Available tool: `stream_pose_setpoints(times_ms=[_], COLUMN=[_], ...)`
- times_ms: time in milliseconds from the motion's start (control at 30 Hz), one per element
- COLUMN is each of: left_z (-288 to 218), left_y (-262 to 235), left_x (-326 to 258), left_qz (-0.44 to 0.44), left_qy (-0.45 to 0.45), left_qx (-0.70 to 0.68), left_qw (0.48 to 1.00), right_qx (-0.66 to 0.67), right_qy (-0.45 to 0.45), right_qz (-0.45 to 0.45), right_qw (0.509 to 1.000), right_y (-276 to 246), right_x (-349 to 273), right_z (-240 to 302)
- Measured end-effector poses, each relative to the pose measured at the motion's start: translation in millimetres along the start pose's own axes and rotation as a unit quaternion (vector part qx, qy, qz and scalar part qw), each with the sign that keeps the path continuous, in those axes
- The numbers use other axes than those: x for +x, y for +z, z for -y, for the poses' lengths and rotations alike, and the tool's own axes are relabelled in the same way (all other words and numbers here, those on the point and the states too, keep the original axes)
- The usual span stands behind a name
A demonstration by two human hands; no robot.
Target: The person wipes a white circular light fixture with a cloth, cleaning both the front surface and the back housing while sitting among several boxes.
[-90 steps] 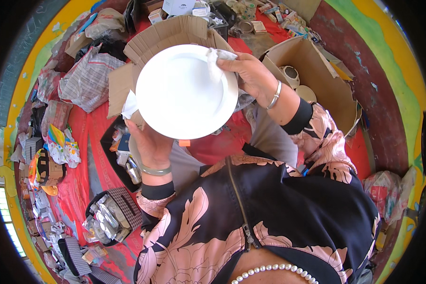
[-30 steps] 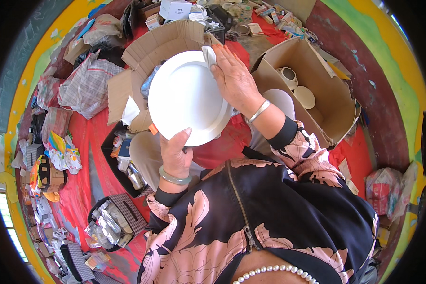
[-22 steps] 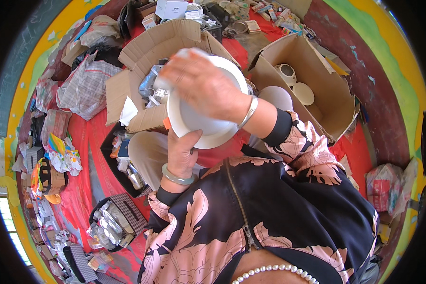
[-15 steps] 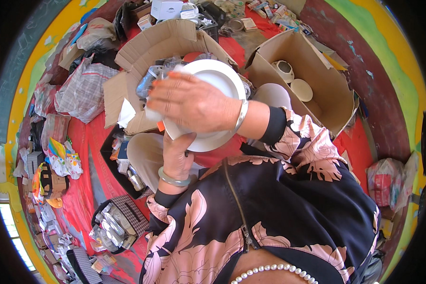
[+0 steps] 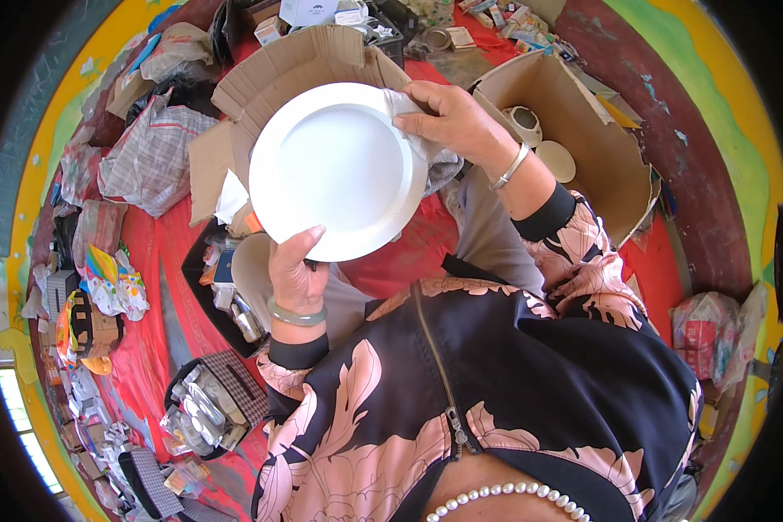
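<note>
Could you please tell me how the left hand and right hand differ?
The left hand grips the white disc by its lower rim; the right hand is at the upper right. The left hand's thumb lies on bare rim, while the right hand holds a pale wipe. The left hand's bangle is greenish, the right hand's bangle silvery. Both are at the disc's edge.

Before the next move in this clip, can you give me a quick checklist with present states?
1. Left hand holding the white disc, thumb over its lower rim: ok.
2. Right hand pinching the pale wipe at the upper-right rim: ok.
3. Whole rim uncovered: not ok, wipe and fingers cover parts.
4. Underside clean: cannot tell, hidden.
5. Cardboard box at right open: ok.
</note>
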State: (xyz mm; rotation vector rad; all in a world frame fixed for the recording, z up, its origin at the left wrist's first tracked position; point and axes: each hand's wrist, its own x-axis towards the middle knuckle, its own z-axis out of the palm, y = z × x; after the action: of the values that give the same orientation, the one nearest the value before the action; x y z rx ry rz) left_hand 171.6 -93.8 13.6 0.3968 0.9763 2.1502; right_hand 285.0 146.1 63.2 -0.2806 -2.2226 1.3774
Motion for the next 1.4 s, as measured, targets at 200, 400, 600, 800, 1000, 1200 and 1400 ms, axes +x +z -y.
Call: stream_pose_setpoints(times_ms=[200,400,600,800,1000,1200,1400], left_z=[-6,-7,-12,-32,-31,-30,-17], left_y=[-5,-51,3,49,32,32,43], left_x=[7,27,15,19,28,23,14], left_qz=[0.05,-0.222,0.063,0.054,0.01,-0.03,0.006], left_qy=[-0.002,0.094,-0.073,-0.041,-0.061,0.013,0.001], left_qx=[-0.118,-0.012,-0.168,-0.156,-0.228,-0.082,-0.105], left_qw=[0.992,0.97,0.981,0.985,0.972,0.996,0.994], right_qx=[0.182,-0.154,-0.372,-0.405,-0.385,-0.201,-0.415], right_qy=[0.036,-0.167,-0.421,-0.511,-0.456,-0.359,-0.412], right_qz=[0.002,-0.134,-0.191,-0.125,-0.04,-0.182,-0.069], right_qw=[0.983,0.964,0.805,0.748,0.802,0.893,0.809], right_y=[-1,-1,12,22,31,27,45], right_x=[-7,-12,-22,-34,-46,-45,-35], right_z=[24,55,42,41,13,25,38])
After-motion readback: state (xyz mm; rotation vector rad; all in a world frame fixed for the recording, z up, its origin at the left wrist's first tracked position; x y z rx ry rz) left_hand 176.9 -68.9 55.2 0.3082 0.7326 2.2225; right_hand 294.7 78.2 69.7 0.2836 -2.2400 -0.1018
